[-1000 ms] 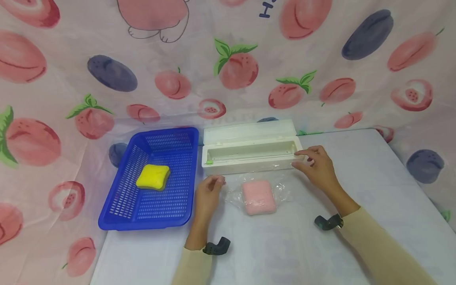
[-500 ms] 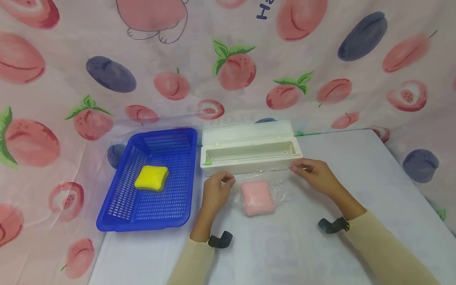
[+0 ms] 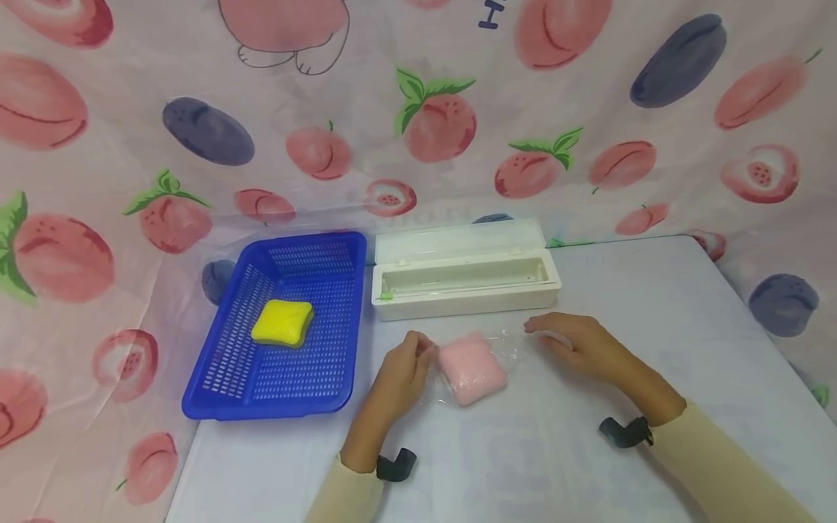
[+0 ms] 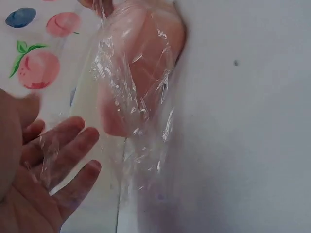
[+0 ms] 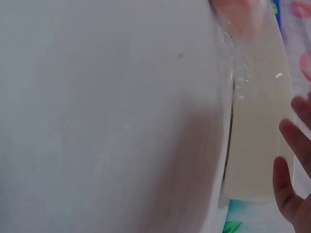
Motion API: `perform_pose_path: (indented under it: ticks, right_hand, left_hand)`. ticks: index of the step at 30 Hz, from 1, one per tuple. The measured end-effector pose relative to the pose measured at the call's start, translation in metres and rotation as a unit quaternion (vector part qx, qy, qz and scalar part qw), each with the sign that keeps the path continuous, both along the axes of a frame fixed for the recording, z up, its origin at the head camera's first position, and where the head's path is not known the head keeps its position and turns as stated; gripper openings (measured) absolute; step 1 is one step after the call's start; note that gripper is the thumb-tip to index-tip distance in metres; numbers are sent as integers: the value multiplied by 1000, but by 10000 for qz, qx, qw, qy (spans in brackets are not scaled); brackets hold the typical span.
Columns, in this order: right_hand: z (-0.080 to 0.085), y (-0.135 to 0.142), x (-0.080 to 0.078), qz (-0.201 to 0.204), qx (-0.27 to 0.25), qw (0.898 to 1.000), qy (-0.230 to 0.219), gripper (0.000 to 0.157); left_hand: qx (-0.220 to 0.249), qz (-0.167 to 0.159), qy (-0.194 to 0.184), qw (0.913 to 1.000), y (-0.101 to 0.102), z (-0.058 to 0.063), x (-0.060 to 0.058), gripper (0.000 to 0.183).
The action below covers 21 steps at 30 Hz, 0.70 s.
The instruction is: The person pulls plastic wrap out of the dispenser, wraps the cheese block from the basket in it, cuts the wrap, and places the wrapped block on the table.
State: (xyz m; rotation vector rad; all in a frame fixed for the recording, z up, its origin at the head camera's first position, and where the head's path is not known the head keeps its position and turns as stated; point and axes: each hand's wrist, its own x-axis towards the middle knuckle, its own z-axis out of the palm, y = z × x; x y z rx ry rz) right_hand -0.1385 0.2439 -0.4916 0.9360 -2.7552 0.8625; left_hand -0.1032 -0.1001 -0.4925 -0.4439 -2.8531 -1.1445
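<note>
White box (image 3: pixel 467 299) is standing right behind the work, crowding its far side, lid (image 3: pixel 461 243) tipping back toward the fruit-print cloth (image 3: pixel 366 87). Green piece (image 3: pixel 386 296) is sitting at the box's left end. Blue basket (image 3: pixel 268 410) is standing left, just beside the left hand (image 3: pixel 400 374), with a yellow sponge (image 3: pixel 282 322) lying inside. Pink block (image 3: pixel 472 369) is resting on the white table (image 3: pixel 523 465) in front of the box, between both hands, inside clear film (image 3: pixel 506 345). Block is lying askew to the box, sides slanting from upper left to lower right; nearly square, so its long axis is staying unclear. Film is running lengthwise left to right, rising slightly rightward. Left hand is hovering at the film's left end, outer fingers spreading apart; can't tell if thumb and index are pinching. Right hand (image 3: pixel 588 349) is hovering by the right end, visible fingers standing apart; pinch also unclear.
</note>
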Motion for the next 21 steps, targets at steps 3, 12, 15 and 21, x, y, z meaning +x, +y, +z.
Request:
perform_pose_path:
  ticks: [3,12,15,21]
  right_hand:
    - [0,-12,1,34,305,9993,202,29]
    - [-3,-74,-8,-49,1587,9728,1689,41]
    - [-8,-77,-6,97,1355,9744,1791,23]
    - [-11,-67,1,350,877,9849,1452,20]
  left_hand:
    - [25,145,217,9997,3,-2,1,34]
    - [21,505,290,9983,14,-6,4,5]
    - [-147,199,142,9996,15,-8,11,10]
    - [-1204,-366,952,9875,17,-9,32,21]
